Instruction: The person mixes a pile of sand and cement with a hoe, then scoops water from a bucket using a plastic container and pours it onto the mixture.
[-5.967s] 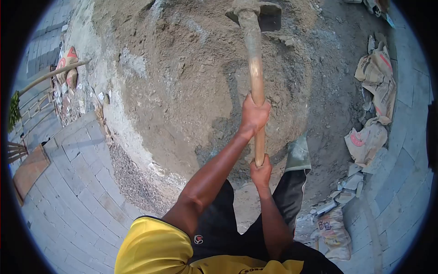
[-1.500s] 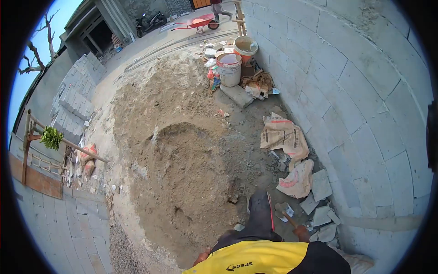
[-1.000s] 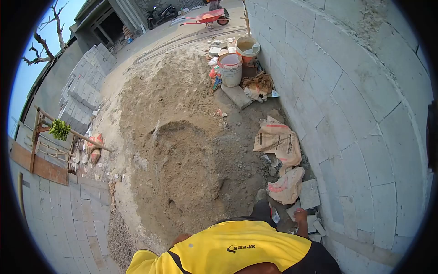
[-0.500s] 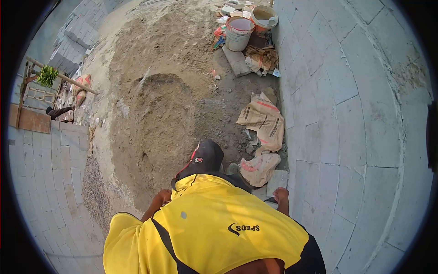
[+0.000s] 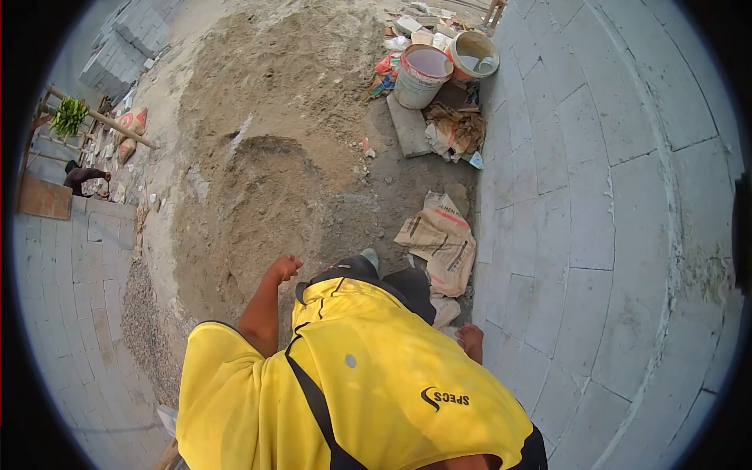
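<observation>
My left hand (image 5: pixel 287 267) is held out over the sandy ground, its fingers curled in and nothing visible in them. My right hand (image 5: pixel 470 337) hangs at my right side near the block wall (image 5: pixel 540 258), fingers also curled, with no object showing. Between them are my yellow shirt (image 5: pixel 392 368), dark trousers and the tip of one shoe (image 5: pixel 370 257). An opened paper cement sack (image 5: pixel 440 241) lies on the ground ahead of my right hand. Closer in, another pale sack (image 5: pixel 446 311) is partly hidden by my body.
A sand heap (image 5: pixel 274 86) with a scooped hollow spreads ahead. Two buckets, one whitish (image 5: pixel 421 82) and one orange-rimmed (image 5: pixel 473 59), stand by the wall among rubbish and a grey slab (image 5: pixel 408 129). Far left, a person (image 5: pixel 81 177) works behind a low block wall (image 5: pixel 74 290).
My left hand has swung forward and up, away from my body. My shoe tip shows farther ahead, and the near pale sack is now mostly covered. The far person's arm has shifted.
</observation>
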### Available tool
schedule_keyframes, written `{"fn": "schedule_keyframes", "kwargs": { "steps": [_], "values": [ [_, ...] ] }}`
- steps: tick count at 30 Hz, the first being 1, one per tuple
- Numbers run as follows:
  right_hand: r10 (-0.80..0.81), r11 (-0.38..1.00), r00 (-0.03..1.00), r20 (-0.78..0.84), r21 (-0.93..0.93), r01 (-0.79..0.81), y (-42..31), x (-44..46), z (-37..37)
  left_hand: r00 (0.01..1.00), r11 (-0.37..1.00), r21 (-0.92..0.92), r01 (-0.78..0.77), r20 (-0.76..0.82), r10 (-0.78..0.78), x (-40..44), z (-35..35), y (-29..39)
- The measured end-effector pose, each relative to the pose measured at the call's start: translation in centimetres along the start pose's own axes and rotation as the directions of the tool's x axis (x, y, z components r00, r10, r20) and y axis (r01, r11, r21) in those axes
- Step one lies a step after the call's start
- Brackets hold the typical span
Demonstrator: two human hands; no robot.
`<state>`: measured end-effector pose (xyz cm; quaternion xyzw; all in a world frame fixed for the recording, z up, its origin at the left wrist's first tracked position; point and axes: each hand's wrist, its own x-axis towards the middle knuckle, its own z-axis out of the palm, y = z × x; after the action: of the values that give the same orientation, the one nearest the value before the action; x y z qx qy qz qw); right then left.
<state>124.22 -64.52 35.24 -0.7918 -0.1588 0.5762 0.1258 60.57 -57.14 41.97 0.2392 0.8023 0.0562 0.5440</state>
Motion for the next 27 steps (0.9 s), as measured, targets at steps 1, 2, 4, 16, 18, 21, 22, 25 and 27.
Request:
{"fn": "schedule_keyframes", "kwargs": {
  "steps": [1, 2, 4, 16, 18, 21, 22, 25, 27],
  "values": [
    [0.004, 0.990, 0.989, -0.147, 0.143, 0.018, -2.9, -1.4, -0.1, 0.997, 0.997, -0.015, -0.079, 0.021, 0.079, 0.8, -0.3, 2.8],
    [0.008, 0.990, 0.988, -0.152, 0.140, 0.014, -4.8, -1.8, -0.2, 0.981, 0.980, -0.062, -0.190, -0.047, 0.187, 1.5, -0.4, 5.2],
    [0.036, 0.994, 0.997, -0.068, 0.105, -0.029, -8.2, -2.5, -0.2, 0.951, 0.949, -0.104, -0.298, -0.116, 0.286, 2.2, -0.6, 9.4],
    [-0.083, 0.502, 0.867, 0.492, -0.731, 0.463, -15.6, 24.4, -3.2, 0.897, 0.832, -0.489, 0.261, -0.195, -0.396, 5.5, 5.2, 6.0],
    [0.024, 0.906, 0.953, 0.303, -0.410, 0.108, -28.9, 16.2, -1.6, 0.848, 0.773, -0.498, 0.394, -0.128, -0.514, 3.7, 7.2, 3.8],
    [0.001, 0.958, 0.990, 0.139, -0.283, 0.039, -42.9, 17.6, -1.6, 0.834, 0.681, -0.587, 0.437, -0.019, -0.551, 1.9, 10.3, 4.8],
    [-0.078, 0.945, 0.989, 0.128, -0.307, 0.114, -46.8, 18.6, -2.0, 0.837, 0.655, -0.625, 0.425, -0.004, -0.547, 2.0, 11.1, 6.1],
    [-0.223, 0.887, 0.969, 0.107, -0.389, 0.247, -58.3, 21.4, -2.6, 0.864, 0.591, -0.732, 0.340, -0.006, -0.504, 4.0, 12.9, 10.5],
    [-0.310, 0.866, 0.947, 0.078, -0.387, 0.316, -64.3, 23.8, -2.6, 0.866, 0.570, -0.755, 0.326, -0.004, -0.500, 4.3, 13.0, 14.6]
  ]
}}
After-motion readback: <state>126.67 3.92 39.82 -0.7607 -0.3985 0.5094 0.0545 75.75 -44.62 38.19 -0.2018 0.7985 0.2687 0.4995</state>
